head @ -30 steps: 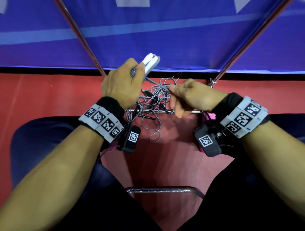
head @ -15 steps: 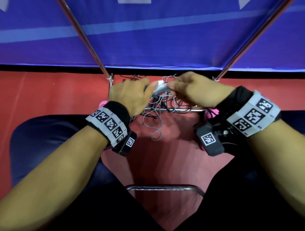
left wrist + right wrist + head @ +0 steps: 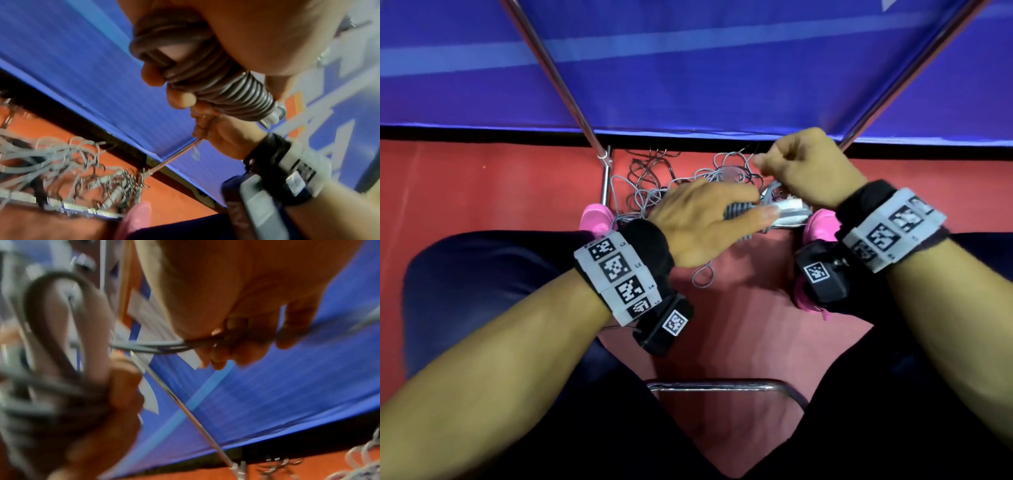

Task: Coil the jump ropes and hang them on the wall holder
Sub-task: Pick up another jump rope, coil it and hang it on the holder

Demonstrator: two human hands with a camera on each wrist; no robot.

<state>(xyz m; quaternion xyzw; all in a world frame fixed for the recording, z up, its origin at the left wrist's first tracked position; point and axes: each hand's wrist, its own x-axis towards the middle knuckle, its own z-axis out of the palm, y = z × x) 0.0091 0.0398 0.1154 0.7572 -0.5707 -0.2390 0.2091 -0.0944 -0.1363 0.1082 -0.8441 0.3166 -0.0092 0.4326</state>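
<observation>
My left hand [image 3: 750,219] grips a pair of white jump-rope handles [image 3: 791,210] lying sideways, with grey rope wound tightly round them [image 3: 738,209]. In the left wrist view the wound coil [image 3: 216,78] fills my curled fingers [image 3: 180,97]. Just beyond the handles, my right hand [image 3: 763,164] pinches the free grey rope [image 3: 156,348] between thumb and fingers. The loose rest of the ropes lies as a grey and dark tangle [image 3: 681,178] on the red floor, also visible in the left wrist view as a rope tangle [image 3: 61,162].
A low metal bar with wire hooks [image 3: 92,209] runs under the tangle, and slanted steel poles [image 3: 558,78] rise against a blue banner [image 3: 722,68]. Pink shoes [image 3: 595,216] flank the bar. A chair's chrome edge [image 3: 722,385] sits between my knees.
My left hand has dropped and turned the handles from upright to sideways. My right hand has swung over them to the far right, drawing the rope along.
</observation>
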